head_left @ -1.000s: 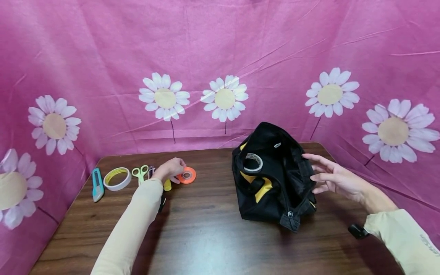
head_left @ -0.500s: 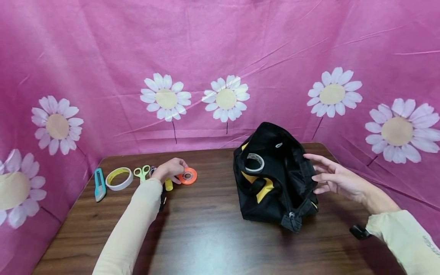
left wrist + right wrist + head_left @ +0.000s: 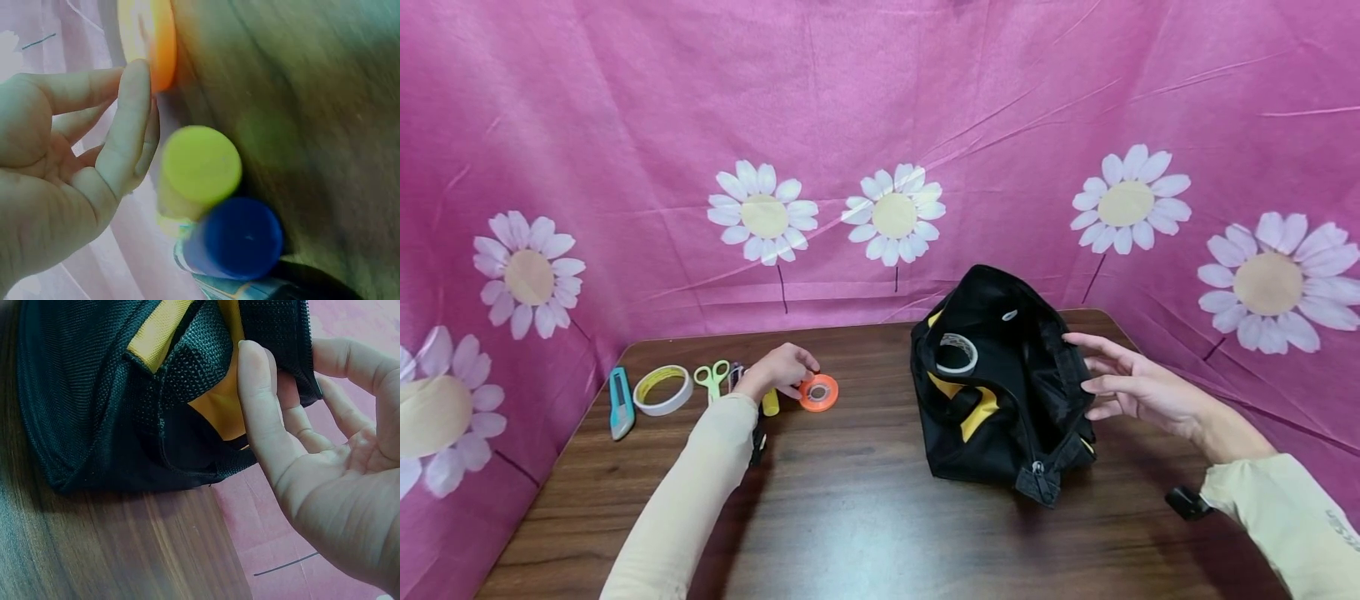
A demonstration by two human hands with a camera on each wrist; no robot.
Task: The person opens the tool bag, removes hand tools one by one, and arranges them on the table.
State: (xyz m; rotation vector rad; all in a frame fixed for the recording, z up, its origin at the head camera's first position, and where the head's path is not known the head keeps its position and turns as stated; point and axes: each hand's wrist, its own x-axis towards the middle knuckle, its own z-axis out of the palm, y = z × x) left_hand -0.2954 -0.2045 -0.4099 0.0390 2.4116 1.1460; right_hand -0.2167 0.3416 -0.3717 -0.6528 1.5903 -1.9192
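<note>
In the head view my left hand (image 3: 777,372) is over the back left of the table, pinching the edge of an orange tape roll (image 3: 828,403). The left wrist view has thumb and fingertips meeting at the rim of this orange roll (image 3: 164,50). Just beside that hand stand a yellow-topped cylinder (image 3: 201,164) and a blue-topped one (image 3: 245,239). My right hand (image 3: 1138,395) holds the rim of an open black and yellow bag (image 3: 977,454), thumb and fingers on either side of the zippered edge (image 3: 305,350). A white tape roll (image 3: 973,360) shows by the bag's handle.
Along the table's left side lie a turquoise box cutter (image 3: 622,404), a white and yellow tape roll (image 3: 664,408) and light green scissors (image 3: 712,380). Part of a dark item is hidden behind the left hand. A pink flowered cloth (image 3: 850,100) hangs behind the wooden table (image 3: 850,500).
The orange tape roll has shifted slightly to the right and tilted, with my left fingers at its edge. My right hand keeps its place on the bag.
</note>
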